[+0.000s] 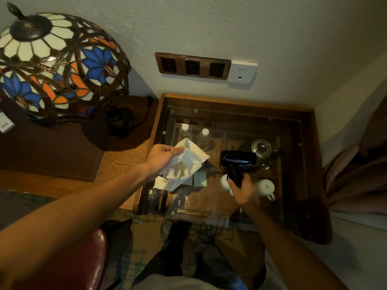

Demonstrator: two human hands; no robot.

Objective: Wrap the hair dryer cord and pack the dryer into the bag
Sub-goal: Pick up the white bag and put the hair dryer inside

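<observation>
A black hair dryer (238,159) is held above the glass-topped side table, its barrel pointing left-right. Its coiled black cord (235,174) is wound around the handle. My right hand (244,190) grips that handle from below, over the cord. To the left, my left hand (161,156) pinches the top edge of a white cloth bag (182,168), which hangs open and crumpled over the table's left side. Bag and dryer are apart, with a gap between them.
The glass-topped wooden table (293,164) holds two water bottles (195,135), a kettle (260,148) and white cups (266,187) under the glass. A stained-glass lamp (58,65) stands on the desk at left. Wall sockets (192,66) are behind. A curtain (356,174) hangs at right.
</observation>
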